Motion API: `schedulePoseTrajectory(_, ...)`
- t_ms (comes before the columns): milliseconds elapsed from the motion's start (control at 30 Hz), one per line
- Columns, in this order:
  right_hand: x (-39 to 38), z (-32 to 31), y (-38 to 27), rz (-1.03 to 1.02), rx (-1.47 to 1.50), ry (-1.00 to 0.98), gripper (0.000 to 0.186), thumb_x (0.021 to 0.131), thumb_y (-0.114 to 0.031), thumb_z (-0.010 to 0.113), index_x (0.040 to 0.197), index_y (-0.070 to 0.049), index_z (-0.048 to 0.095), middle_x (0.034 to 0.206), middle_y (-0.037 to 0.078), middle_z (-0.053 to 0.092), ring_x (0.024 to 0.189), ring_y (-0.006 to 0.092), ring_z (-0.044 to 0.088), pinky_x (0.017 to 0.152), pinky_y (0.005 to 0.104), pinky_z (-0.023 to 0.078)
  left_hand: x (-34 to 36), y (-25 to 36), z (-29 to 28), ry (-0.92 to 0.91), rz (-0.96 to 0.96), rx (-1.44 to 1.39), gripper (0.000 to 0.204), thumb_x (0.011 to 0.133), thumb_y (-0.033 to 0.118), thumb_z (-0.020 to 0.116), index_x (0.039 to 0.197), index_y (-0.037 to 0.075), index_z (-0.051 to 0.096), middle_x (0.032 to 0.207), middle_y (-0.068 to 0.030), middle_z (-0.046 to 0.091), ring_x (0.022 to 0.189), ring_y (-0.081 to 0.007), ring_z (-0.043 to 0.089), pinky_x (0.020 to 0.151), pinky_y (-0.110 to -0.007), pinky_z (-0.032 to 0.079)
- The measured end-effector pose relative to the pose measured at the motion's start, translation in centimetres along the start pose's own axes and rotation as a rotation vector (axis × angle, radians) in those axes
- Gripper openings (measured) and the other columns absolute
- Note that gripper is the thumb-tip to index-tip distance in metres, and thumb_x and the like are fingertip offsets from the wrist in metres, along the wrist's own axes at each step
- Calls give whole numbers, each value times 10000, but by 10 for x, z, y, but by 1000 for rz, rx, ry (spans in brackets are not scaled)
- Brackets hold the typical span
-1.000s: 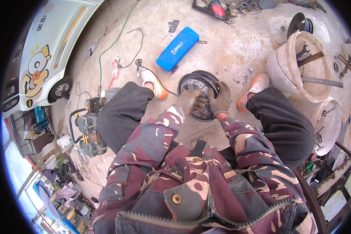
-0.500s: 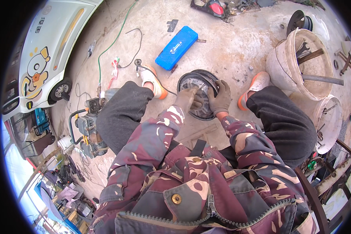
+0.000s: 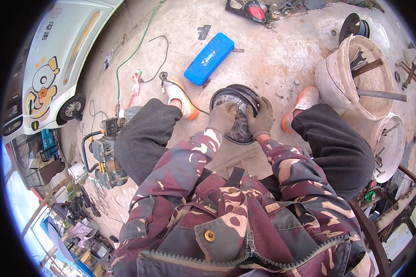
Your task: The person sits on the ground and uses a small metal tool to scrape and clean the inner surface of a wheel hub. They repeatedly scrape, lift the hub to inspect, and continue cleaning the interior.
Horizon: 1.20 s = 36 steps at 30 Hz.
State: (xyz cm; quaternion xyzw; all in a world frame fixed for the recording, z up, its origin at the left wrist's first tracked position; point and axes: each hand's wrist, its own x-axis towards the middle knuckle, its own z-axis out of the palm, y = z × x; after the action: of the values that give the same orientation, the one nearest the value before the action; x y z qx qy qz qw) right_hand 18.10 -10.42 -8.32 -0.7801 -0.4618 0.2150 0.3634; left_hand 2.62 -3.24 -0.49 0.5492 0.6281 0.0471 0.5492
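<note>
A black steel wheel rim (image 3: 241, 134) rests on the concrete between my feet. Its hollow face has a grey, shiny patch that might be plastic or bare metal. My left hand (image 3: 223, 118), in a grey-brown work glove, reaches over the left part of the wheel with its fingers curled downward; whatever it pinches is hidden under it. My right hand (image 3: 261, 117), gloved alike, wraps its fingers over the wheel's right edge. A dark cable (image 3: 196, 107) runs from beside my left shoe to the wheel.
Ahead lies a blue plastic case (image 3: 210, 58). White buckets (image 3: 327, 74) with metal bars and a wrench stand at the right. An air compressor (image 3: 107, 152) sits left of my leg, with a green hose (image 3: 129, 54) leading away. A white van (image 3: 74, 41) is parked at far left.
My left hand has shifted slightly over the wheel, and its fingers have curled inward from a looser spread. The right hand keeps its place on the edge.
</note>
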Motion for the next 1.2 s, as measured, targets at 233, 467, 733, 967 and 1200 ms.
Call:
schedulePoseTrajectory(233,0,-1,-1,5,-7,-3,523,879,-374,744,1307,-89,649,1408,202,586,1287,398,563,1102,495,443,-14,-3,1,179,318,387,346,1018,224,624,1303,33,661,1091,-167,749,904,-299,744,817,-422,592)
schedulePoseTrajectory(467,0,-1,-2,17,-6,-9,520,884,-376,739,1310,-91,650,1410,199,586,1295,394,560,1105,495,443,-13,4,-12,-184,-446,-851,399,1059,307,602,1249,-44,629,1044,-157,730,840,-237,729,698,-403,629)
schedulePoseTrajectory(733,-1,-2,-3,11,-22,1,517,883,-383,740,1307,-100,655,1414,192,586,1297,391,559,1111,490,436,-12,8,1,43,44,159,342,1053,354,590,1152,50,711,978,-180,742,902,-318,731,779,-459,586)
schedulePoseTrajectory(967,0,0,-1,13,7,-4,513,883,-377,744,1301,-96,649,1411,198,583,1284,393,563,1104,493,438,-16,1,-1,48,106,292,241,1006,231,601,1167,110,733,1068,-206,734,997,-412,705,871,-507,547)
schedulePoseTrajectory(1200,0,-1,-2,7,9,-4,519,884,-375,738,1308,-92,644,1406,201,584,1279,397,563,1098,494,441,-10,-4,-3,202,359,677,264,1004,261,623,1181,92,723,1024,-188,742,908,-393,714,808,-478,565)
